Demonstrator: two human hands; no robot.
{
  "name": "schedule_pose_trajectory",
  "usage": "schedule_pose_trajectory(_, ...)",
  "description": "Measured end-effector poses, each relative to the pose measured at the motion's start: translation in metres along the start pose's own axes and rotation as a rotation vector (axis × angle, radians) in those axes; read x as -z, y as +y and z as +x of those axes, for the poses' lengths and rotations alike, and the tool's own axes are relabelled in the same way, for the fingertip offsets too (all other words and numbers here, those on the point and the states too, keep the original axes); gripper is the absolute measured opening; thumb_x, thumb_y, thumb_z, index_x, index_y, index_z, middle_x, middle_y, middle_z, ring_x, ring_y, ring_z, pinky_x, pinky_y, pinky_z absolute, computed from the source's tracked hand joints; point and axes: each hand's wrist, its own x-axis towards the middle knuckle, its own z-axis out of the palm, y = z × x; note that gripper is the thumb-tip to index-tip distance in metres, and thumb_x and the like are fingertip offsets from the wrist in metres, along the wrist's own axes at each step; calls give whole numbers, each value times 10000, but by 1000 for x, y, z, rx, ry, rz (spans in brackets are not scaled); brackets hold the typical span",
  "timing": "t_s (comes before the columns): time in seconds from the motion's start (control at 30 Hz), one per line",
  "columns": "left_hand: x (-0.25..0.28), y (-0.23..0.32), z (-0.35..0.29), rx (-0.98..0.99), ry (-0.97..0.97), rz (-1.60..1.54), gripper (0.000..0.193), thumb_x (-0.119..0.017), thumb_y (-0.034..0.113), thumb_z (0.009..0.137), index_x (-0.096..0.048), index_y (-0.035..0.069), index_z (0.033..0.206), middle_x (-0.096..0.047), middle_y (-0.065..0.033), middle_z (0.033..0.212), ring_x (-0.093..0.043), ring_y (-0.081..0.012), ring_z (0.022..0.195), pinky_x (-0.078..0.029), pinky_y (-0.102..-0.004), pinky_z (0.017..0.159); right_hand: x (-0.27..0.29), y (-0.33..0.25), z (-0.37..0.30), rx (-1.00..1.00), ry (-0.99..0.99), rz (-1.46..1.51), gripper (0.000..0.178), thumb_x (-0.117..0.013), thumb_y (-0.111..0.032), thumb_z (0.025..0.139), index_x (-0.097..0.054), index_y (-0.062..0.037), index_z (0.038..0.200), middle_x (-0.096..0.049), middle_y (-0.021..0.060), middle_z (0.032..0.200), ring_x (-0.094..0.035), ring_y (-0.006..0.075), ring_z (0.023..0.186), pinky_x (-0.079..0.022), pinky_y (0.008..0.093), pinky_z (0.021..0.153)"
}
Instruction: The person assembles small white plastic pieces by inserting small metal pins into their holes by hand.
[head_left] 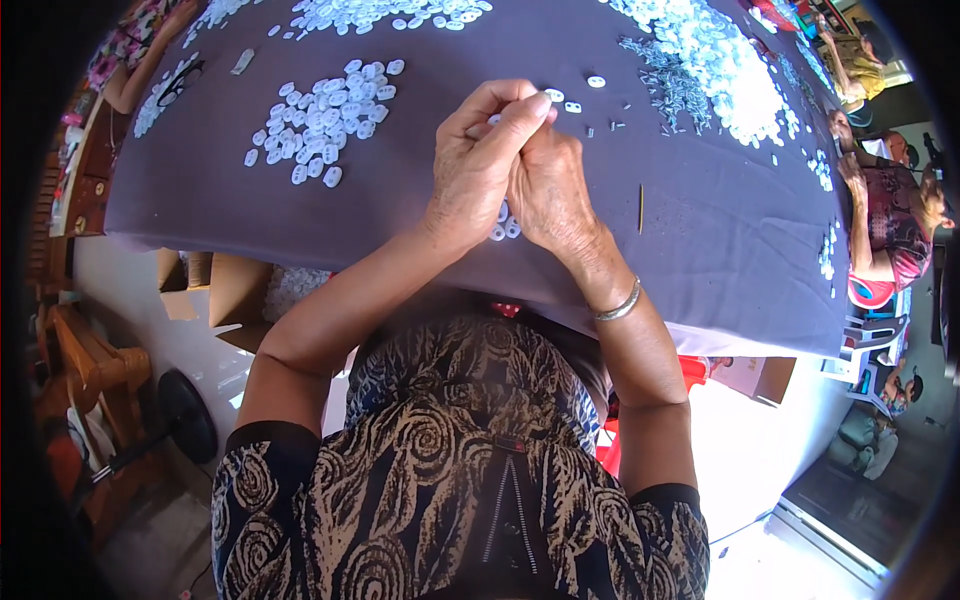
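Note:
My left hand (pixel 475 160) and my right hand (pixel 552 175) are pressed together above the purple-grey tablecloth (pixel 400 200), both with fingers closed. A bit of white shows between the curled fingers of my left hand, like one of the small oval plastic pieces. What my right fingers pinch is hidden behind the left thumb. Just past the fingertips are a few white oval pieces with two dark holes (pixel 573 107). More such pieces (pixel 505 228) show below my wrists. A loose pile of them (pixel 330 115) spreads to the left of my hands.
Small metal screws or pins (pixel 680 85) lie beside a big heap of white pieces (pixel 735 70) at the far right. A thin yellowish stick (pixel 641 208) rests right of my hands. Other people sit around the table. A cardboard box (pixel 238 290) stands below its left edge.

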Motion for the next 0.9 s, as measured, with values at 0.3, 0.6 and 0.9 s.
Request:
schedule_pose_trajectory(0.3,20,-3,21,-239,25,414,145,-646,106,872,-657,-4,966,-592,20,830,-530,-43,774,-439,-189,678,9,-1,13,-287,-22,551,142,-498,-131,931,-580,-32,990,-503,-44,689,-398,8,555,-322,168,452)
schedule_pose_trajectory(0.6,52,14,43,-266,104,796,161,-673,163,857,-669,32,949,-606,-5,717,-518,-51,582,-446,-198,521,34,22,16,-426,44,375,159,-564,-178,904,-663,-55,919,-549,-30,668,-386,6,529,-281,163,439)
schedule_pose_trajectory(0.9,68,55,51,-470,116,1639,97,-654,78,740,-595,29,799,-581,-157,718,-590,-348,716,-471,-423,622,38,62,9,-355,30,-89,143,-601,-146,859,-658,-19,888,-570,-4,652,-487,43,597,-385,203,540)
